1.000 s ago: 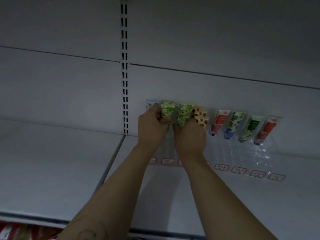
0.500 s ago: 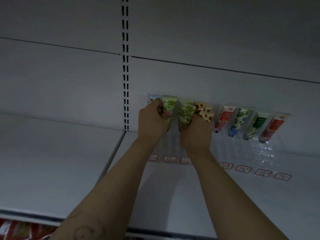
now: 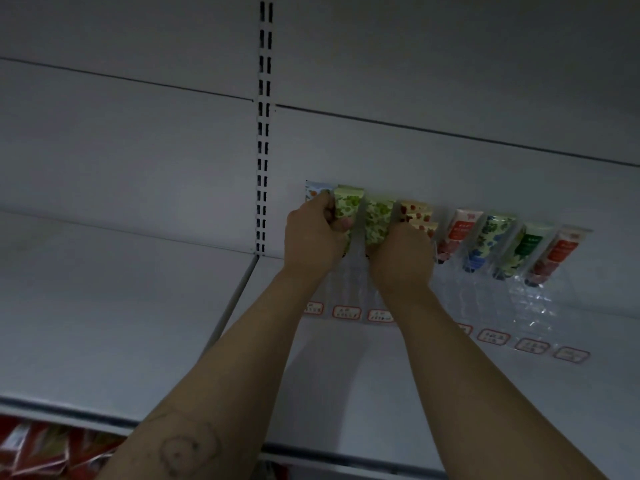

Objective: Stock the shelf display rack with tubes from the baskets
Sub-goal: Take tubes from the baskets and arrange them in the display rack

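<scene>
My left hand is curled round a green leaf-print tube, thumb across its front and fingers wrapped behind it, holding it upright at the back of the clear display rack. Just beside it, my right hand grips the lower part of a second green leaf-print tube; the back of that hand faces me, so the fingertips are hidden, but the fingers are bent round the tube. The 2 tubes stand side by side with a narrow gap between them, both close to the grey back panel. Left of my left hand a pale blue tube peeks out behind my knuckles. Right of my right hand are strawberry-print tubes, then 4 more leaning in their slots: a red-and-white tube, a blue floral tube, a dark green tube and another red tube. Red-bordered price labels run along the rack's front edge. The rack sits on a grey shelf, just right of the slotted upright. Red packages show below the shelf's front lip.
</scene>
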{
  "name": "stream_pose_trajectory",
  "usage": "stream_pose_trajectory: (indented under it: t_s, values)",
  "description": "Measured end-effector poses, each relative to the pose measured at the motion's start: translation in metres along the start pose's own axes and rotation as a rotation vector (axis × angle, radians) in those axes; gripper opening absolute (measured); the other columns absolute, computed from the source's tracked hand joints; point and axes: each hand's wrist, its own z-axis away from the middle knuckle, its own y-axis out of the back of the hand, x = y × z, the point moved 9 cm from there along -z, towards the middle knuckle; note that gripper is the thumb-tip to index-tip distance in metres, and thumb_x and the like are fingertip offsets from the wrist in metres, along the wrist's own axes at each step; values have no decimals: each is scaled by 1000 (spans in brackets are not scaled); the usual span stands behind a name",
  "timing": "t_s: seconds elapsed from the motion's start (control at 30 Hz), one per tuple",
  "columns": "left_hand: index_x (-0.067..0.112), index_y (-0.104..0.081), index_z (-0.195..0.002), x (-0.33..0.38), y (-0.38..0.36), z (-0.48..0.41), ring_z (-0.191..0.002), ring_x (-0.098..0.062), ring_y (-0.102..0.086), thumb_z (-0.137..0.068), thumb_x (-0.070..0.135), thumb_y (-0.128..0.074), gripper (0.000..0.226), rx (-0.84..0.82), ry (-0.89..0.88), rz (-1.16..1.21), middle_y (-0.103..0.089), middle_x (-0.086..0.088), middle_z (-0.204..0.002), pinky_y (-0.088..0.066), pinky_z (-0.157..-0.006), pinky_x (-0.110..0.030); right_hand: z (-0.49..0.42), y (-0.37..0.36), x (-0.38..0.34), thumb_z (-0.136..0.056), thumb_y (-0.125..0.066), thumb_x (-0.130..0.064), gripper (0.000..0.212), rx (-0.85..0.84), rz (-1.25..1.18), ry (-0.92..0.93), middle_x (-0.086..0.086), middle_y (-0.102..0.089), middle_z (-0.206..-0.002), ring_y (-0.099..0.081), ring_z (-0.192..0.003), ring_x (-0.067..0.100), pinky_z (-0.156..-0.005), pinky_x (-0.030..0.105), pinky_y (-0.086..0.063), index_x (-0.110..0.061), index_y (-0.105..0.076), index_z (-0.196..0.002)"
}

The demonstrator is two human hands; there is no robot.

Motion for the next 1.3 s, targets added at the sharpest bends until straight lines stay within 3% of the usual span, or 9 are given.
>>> stream_pose_trajectory:
  t_s: [0.13,0.27,0.33,0.43,0.83,0.9,1.0,1.1,1.3]
  values:
    - [30,-28,-62,0,0,1,-50,-4,-32,-89,11,-63,48,4,1,4,-35,8,-54,-30,-47,-9,5,0,-1,-90,-61,-16,18,-33,-28,7,18,-67,-96,-64,-90,33,-60,30,-41,1,-66,-94]
    - [26,-29,-64,1,2,2,-50,-4,-30,-88,10,-63,44,20,0,30,-34,8,-56,-28,-47,-8,9,6,-5,-87,-64,-42,41,-8,-60,13,13,-66,-86,-64,-84,32,-57,29,-38,-2,-66,-89]
    - [22,-33,-66,1,2,2,-50,-4,-29,-88,10,-63,39,20,0,34,-34,9,-56,-28,-47,-9,8,9,-8,-86,-64,-47,48,19,-49,14,15,-67,-94,-64,-91,34,-61,33,-42,0,-66,-95]
    - [27,-28,-63,0,1,1,-50,-4,-28,-87,10,-63,46,16,-5,21,-34,8,-55,-28,-47,-11,6,11,-9,-89,-62,-37,41,43,-52,-11,18,-66,-104,-62,-100,34,-69,33,-45,1,-66,-102]
    - [21,-31,-63,-3,-1,-3,-50,-5,-30,-87,10,-63,42,42,25,-67,-34,6,-54,-29,-50,-24,6,-2,-3,-88,-64,-24,24,-38,-180,-41,8,-54,-68,-52,-63,22,-45,23,-32,0,-65,-84]
    - [20,-32,-63,-3,-1,-3,-50,-4,-30,-87,12,-63,40,48,20,-92,-33,6,-54,-28,-52,-26,5,-4,-4,-89,-63,-22,23,-65,-173,-27,13,-63,-79,-63,-74,26,-45,21,-32,1,-66,-86]
    - [22,-28,-61,0,-1,-2,-48,-5,-27,-87,10,-63,45,81,-18,-99,-31,7,-52,-31,-50,-9,4,-3,-4,-90,-61,-19,21,-69,-161,-8,16,-68,-97,-65,-90,28,-55,24,-36,2,-66,-93]
    - [11,-35,-67,-3,0,-1,-48,-5,-26,-87,6,-62,34,98,-11,-91,-29,6,-53,-29,-50,-5,3,-4,-6,-90,-60,-17,20,-86,-156,20,16,-68,-98,-65,-90,28,-57,24,-38,2,-65,-91]
    - [17,-34,-62,-1,-3,3,-50,0,-30,-86,6,-63,39,100,-6,-88,-34,9,-54,-30,-47,-7,4,-7,-3,-89,-60,-13,15,-102,-195,22,16,-68,-95,-65,-87,28,-57,25,-40,2,-65,-88]
